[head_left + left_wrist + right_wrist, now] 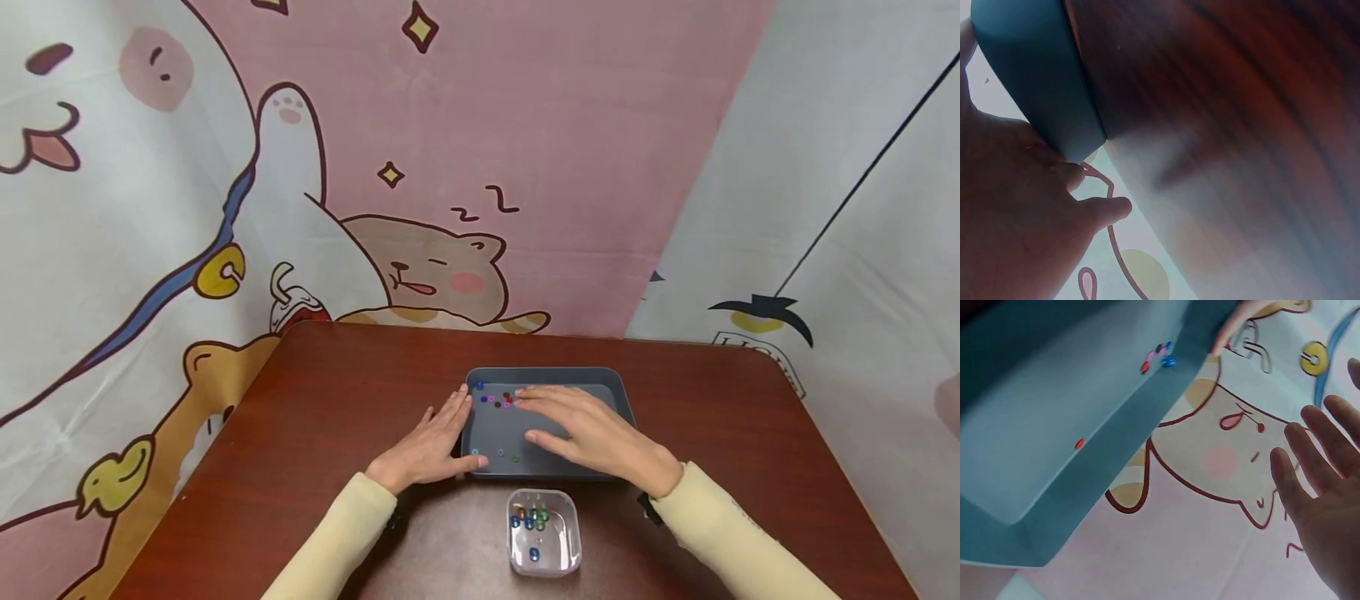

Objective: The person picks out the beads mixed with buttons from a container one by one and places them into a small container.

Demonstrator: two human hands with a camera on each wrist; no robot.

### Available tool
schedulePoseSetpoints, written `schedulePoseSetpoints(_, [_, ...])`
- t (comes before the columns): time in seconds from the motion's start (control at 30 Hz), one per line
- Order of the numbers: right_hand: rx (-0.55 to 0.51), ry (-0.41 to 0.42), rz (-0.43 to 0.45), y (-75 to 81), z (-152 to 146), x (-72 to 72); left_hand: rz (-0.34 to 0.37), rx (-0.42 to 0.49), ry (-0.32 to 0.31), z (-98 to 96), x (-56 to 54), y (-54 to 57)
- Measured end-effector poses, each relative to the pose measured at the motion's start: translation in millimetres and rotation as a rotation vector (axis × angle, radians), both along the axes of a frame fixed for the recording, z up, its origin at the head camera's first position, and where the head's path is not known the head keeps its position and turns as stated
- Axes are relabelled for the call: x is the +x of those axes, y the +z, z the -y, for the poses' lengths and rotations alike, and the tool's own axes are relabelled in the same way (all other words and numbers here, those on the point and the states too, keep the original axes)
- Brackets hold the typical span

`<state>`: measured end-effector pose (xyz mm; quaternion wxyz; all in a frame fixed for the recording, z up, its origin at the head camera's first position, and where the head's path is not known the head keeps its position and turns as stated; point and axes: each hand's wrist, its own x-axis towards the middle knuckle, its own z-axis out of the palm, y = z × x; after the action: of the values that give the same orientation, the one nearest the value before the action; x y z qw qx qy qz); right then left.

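Observation:
A dark grey tray [551, 462] lies on the table with small coloured beads and rings scattered in it. My left hand [431, 446] rests along its left side, fingers straight and thumb near the front left corner. Above the tray's right half, my right hand [588, 429] is spread with nothing in it. A blue bead [480, 386] sits in the far left corner, near several pink, dark and red pieces [507, 400]. Toward the front lie a green ring [515, 458] and a pale ring [501, 452]. In the right wrist view a red piece [1079, 444] lies by the tray's far wall.
In front of the tray stands a clear plastic box [546, 569] holding several blue, green and amber glass beads [534, 554]. The brown wooden table [225, 500] reaches back to a printed cartoon cloth [570, 208].

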<state>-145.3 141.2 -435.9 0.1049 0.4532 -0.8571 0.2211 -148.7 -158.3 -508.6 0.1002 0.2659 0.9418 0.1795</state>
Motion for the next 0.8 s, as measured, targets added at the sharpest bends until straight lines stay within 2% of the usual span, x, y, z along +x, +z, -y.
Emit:
schedulePoseSetpoints(0.17, [0.113,0.001,0.004,-3.5,12.8,-19.0,0.0,-0.001,-0.005,1.0,-0.6,-1.5])
schedulePoseSetpoints(0.3, [0.163,0.009,0.021,-9.7,23.4,-31.4,-0.001,0.01,-0.009,1.6,-0.7,-2.2])
schedulePoseSetpoints(0.8, [0.181,0.049,0.05,-38.0,54.1,-67.7,0.006,-0.001,-0.013,1.5,-0.6,0.0])
